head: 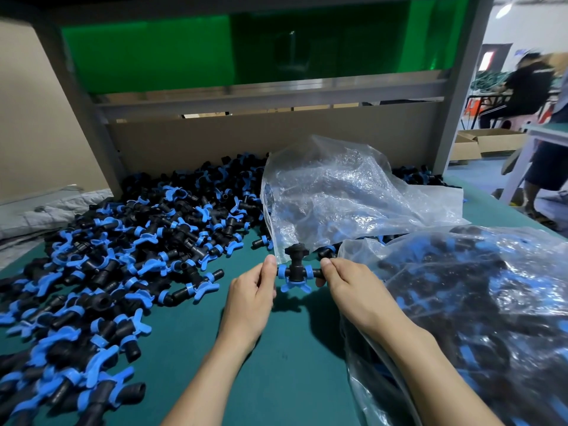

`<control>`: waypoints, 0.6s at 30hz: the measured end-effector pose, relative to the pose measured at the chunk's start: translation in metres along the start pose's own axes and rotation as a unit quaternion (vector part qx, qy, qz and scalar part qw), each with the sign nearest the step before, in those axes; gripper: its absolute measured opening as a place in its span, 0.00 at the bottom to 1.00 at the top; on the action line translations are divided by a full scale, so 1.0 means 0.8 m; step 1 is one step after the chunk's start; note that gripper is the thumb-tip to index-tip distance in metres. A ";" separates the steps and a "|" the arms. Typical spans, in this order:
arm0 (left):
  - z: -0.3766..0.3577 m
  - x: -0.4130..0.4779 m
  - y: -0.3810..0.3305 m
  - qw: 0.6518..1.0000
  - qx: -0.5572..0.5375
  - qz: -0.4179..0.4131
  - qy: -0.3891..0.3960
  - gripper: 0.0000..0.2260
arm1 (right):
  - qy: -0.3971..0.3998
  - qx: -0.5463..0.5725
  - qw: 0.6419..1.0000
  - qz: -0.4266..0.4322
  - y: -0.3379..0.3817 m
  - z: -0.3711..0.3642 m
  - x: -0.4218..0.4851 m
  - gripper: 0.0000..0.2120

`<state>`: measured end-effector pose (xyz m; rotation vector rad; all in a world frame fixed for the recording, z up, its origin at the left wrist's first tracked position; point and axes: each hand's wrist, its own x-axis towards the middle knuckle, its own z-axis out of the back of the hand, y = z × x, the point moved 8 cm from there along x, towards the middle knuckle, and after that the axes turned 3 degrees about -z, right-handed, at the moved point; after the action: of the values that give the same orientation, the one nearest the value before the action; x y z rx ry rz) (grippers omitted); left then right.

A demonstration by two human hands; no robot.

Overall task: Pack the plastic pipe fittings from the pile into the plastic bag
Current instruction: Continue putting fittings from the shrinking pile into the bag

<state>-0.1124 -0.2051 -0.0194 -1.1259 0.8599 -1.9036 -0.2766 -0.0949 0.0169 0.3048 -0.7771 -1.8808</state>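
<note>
Across the green worktop [292,379], the pile [123,241] of black-and-blue fittings spreads left of the open plastic bag [353,195], while a second bag [476,302], right of it, is already stuffed with fittings. Just before the open bag's mouth, the left hand [250,290] and right hand [353,284] each have a fingertip grip on one end of a single fitting [297,270], likely steadying it for dropping in.

Black fitting [297,269] with blue collars at our right hand [353,284], black-and-blue pile [123,241] beside our left hand [249,290], clear bag [353,195] beyond both, teal tabletop [276,364] beneath.
</note>
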 end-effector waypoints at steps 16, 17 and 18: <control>-0.002 -0.001 -0.007 0.999 0.020 -0.013 0.022 0.24 | -0.002 -0.039 0.999 0.014 -0.008 -0.009 0.005 0.16; -0.001 -0.001 -0.007 0.999 0.021 -0.014 0.021 0.23 | -0.002 -0.039 0.999 0.015 -0.008 -0.010 0.005 0.16; -0.001 -0.001 -0.007 0.999 0.023 -0.014 0.021 0.23 | -0.003 -0.037 0.999 0.016 -0.009 -0.010 0.006 0.15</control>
<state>-0.1146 -0.2013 -0.0154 -1.0800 0.8237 -1.9670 -0.2796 -0.1003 0.0069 0.2400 -0.7105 -1.8759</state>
